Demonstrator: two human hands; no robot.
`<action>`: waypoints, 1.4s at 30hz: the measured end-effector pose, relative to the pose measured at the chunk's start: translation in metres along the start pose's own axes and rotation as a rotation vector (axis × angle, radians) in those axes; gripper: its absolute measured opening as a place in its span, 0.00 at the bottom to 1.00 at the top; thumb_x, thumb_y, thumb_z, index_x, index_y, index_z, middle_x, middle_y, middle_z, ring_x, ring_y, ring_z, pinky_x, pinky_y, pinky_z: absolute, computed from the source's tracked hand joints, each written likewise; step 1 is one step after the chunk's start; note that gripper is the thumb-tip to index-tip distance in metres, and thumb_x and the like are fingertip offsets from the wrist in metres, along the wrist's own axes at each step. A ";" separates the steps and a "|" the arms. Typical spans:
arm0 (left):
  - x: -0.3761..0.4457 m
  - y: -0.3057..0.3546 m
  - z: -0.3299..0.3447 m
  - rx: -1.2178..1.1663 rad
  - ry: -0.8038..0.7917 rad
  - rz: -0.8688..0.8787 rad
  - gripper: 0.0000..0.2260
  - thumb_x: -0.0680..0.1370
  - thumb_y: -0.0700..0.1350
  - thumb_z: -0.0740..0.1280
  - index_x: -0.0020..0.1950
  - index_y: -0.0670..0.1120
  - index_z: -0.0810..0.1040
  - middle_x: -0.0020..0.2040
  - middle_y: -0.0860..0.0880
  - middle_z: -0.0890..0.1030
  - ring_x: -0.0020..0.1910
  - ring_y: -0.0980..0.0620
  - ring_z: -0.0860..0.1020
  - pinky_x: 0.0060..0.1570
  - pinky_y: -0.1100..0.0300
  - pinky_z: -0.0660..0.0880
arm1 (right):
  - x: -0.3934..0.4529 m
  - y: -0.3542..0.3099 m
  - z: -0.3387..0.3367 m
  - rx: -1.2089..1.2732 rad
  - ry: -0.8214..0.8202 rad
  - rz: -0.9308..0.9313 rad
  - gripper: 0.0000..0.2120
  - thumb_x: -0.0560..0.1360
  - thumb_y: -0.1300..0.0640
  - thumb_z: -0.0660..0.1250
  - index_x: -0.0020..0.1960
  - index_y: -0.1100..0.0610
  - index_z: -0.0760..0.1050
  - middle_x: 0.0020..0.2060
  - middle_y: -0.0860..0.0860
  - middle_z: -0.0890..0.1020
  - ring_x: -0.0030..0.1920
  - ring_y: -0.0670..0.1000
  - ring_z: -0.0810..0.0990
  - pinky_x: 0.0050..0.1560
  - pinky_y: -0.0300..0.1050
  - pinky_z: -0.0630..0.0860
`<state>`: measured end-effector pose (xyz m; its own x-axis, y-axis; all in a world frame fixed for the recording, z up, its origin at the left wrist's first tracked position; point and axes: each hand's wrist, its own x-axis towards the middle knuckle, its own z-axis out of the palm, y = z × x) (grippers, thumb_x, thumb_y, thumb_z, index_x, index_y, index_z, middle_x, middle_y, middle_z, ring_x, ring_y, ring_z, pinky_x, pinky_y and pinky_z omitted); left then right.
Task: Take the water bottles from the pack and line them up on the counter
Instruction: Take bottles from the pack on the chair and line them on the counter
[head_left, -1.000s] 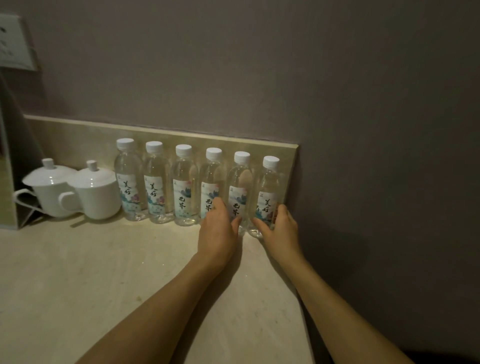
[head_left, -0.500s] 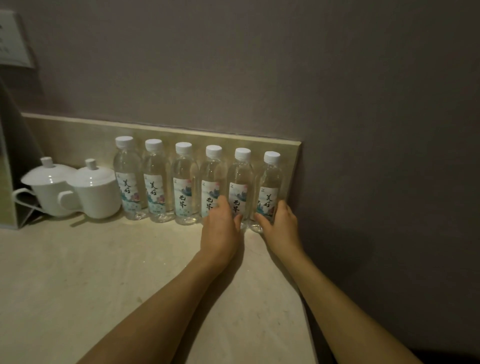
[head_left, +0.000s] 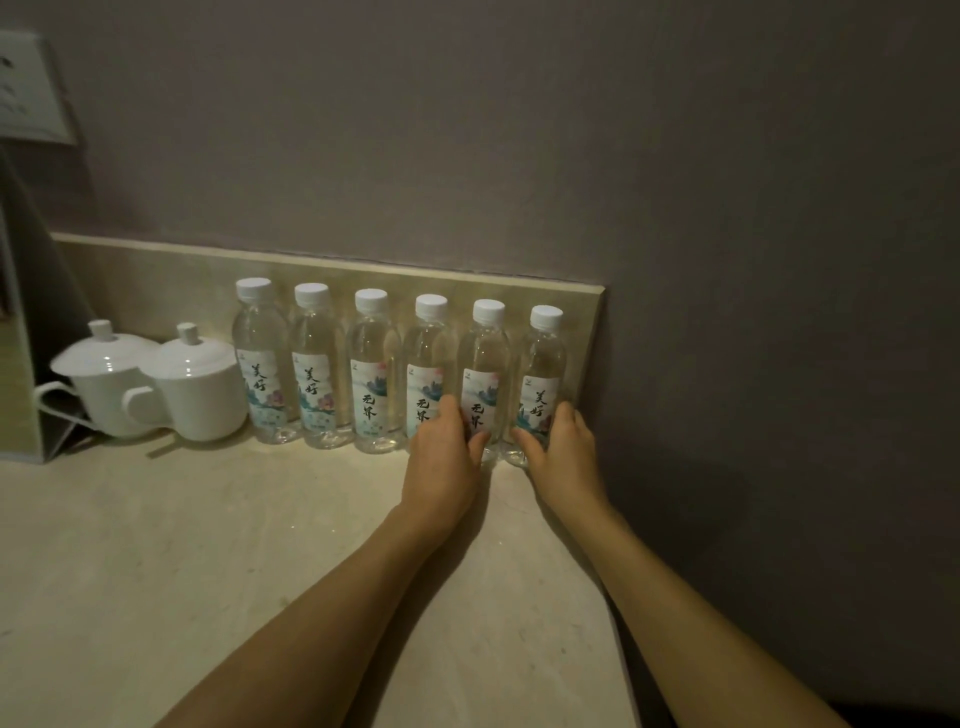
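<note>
Water bottles, six, clear plastic with white screw caps and pale printed labels (head_left: 400, 371): upright in one row on pale beige stone bench (head_left: 208, 571), backs close to low beige stone upstand (head_left: 156, 270) under grey-mauve wall (head_left: 467, 130). Neighbours touching or just beside one another. Row ends at right near upstand's end.

Left hand (head_left: 441, 457): palm down, fingers curled against lower part of fourth bottle from left (head_left: 430, 364), thumb reaching onto base of fifth bottle (head_left: 485, 374). Curled around, not spread; true grip or mere contact not clear.

Right hand (head_left: 563, 449): cupped around lower part of last bottle at right end (head_left: 543, 374), thumb on its left side, fingers on its right. Bottle base on bench, upright.

Both bare forearms reaching in from lower edge.

Left of row: two white ceramic lidded cups with handles (head_left: 156, 384), side by side, right-hand one touching or just beside first bottle (head_left: 258, 364). Further left, grey folded stand (head_left: 26, 364), partly cut off by frame edge. White wall plate (head_left: 31, 88) at upper left. Pack not in view. Light dim; label script legible only as dark brush characters.
</note>
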<state>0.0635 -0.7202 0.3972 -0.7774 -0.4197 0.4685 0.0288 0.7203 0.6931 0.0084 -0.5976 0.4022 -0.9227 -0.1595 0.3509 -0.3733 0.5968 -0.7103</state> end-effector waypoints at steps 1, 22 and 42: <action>0.000 -0.001 0.000 -0.002 0.000 0.006 0.08 0.79 0.44 0.69 0.49 0.46 0.69 0.42 0.50 0.77 0.43 0.49 0.78 0.41 0.59 0.73 | 0.000 0.000 0.000 -0.007 -0.002 -0.001 0.18 0.76 0.53 0.69 0.61 0.62 0.71 0.60 0.58 0.75 0.59 0.58 0.77 0.57 0.57 0.78; 0.002 -0.006 0.003 -0.040 0.013 0.030 0.09 0.78 0.43 0.70 0.46 0.46 0.70 0.39 0.51 0.77 0.38 0.52 0.76 0.37 0.62 0.69 | -0.003 -0.006 0.002 0.018 0.022 0.069 0.20 0.76 0.52 0.70 0.62 0.60 0.70 0.62 0.57 0.76 0.60 0.57 0.78 0.58 0.57 0.78; 0.003 -0.007 0.003 -0.050 0.006 0.023 0.07 0.78 0.44 0.69 0.48 0.45 0.71 0.40 0.49 0.78 0.40 0.50 0.78 0.40 0.55 0.77 | -0.002 -0.011 -0.001 0.001 0.004 0.078 0.19 0.77 0.54 0.69 0.62 0.62 0.70 0.63 0.59 0.76 0.62 0.58 0.77 0.59 0.56 0.78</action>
<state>0.0593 -0.7247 0.3923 -0.7721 -0.4072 0.4880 0.0780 0.7013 0.7086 0.0147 -0.6026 0.4094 -0.9486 -0.1095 0.2969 -0.3004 0.6065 -0.7362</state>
